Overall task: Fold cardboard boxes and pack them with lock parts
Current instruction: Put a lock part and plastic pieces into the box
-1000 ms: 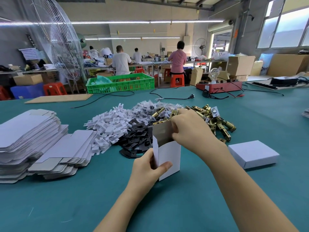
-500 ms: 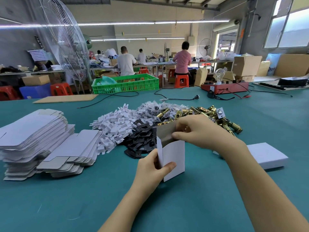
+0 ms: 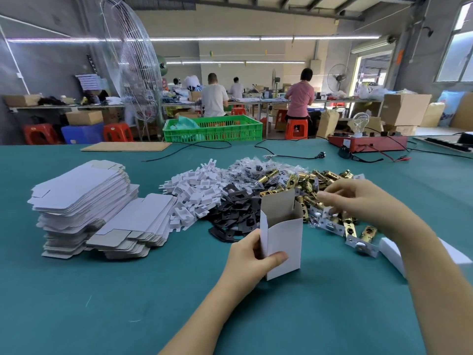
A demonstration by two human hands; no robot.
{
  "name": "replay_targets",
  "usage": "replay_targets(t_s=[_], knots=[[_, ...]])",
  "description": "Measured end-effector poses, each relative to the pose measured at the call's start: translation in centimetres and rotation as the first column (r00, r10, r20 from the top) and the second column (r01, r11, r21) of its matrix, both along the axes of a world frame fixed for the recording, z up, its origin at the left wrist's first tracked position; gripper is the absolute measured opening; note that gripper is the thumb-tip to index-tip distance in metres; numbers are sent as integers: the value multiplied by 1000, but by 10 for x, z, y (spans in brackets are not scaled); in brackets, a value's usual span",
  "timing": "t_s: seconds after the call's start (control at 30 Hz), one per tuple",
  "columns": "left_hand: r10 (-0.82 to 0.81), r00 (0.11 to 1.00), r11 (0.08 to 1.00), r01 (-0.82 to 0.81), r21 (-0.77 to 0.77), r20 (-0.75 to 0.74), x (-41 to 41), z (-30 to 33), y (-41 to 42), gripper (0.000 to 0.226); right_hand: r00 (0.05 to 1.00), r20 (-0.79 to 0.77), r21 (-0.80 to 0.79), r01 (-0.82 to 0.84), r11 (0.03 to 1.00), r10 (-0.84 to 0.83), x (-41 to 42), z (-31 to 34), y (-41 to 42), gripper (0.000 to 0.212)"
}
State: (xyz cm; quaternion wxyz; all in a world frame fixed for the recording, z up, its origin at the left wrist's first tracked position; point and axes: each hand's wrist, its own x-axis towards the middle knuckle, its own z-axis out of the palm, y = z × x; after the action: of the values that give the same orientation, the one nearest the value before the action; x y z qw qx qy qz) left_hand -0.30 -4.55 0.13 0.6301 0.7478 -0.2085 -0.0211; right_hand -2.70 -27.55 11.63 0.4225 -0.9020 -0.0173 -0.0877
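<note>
— Where's the box?
— I see the white box [image 3: 282, 242] upright on the green table [image 3: 102, 290], top open, inside hidden; left hand [image 3: 249, 260] grips it, thumb across the front.
— Right hand [image 3: 363, 201]?
— Over the brass latches [image 3: 314, 185], fingers loosely spread, blurred.
— Beyond?
— 1 green crate [image 3: 212, 129].

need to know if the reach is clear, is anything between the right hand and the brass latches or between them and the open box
Nothing visible blocks either. The right hand is over the brass latches pile. The open box, gripped by the left hand, stands upright beside the pile, its top flap up and mouth uncovered.
</note>
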Motion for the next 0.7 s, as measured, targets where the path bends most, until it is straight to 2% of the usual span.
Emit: replay_targets(t_s=[0.07, 0.13, 0.37, 0.5, 0.63, 0.7], knots=[[-26, 1000, 1000, 26, -6, -12, 1, 0, 1, 34, 978, -154, 16, -139, 990, 140, 0, -5, 3, 39], [-57, 998, 998, 56, -14, -25, 3, -1, 2, 37, 932, -241, 99, -254, 962, 271, 1, -11, 9, 44], [-138, 987, 989, 133, -72, -77, 8, -3, 2, 47, 887, -207, 233, -366, 901, 413, 18, -41, 28, 35], [-233, 962, 970, 219, -106, -141, 12, 7, 14, 53, 887, -188, 322, -350, 880, 422, 21, -57, 25, 42], [-130, 973, 956, 72, -283, -192, 26, 28, 48, 44, 864, -191, 459, -341, 820, 466, 20, -77, 21, 45], [47, 990, 974, -75, -215, -132, 35, 35, 67, 25, 861, -195, 491, -328, 807, 469, 18, -87, 21, 46]])
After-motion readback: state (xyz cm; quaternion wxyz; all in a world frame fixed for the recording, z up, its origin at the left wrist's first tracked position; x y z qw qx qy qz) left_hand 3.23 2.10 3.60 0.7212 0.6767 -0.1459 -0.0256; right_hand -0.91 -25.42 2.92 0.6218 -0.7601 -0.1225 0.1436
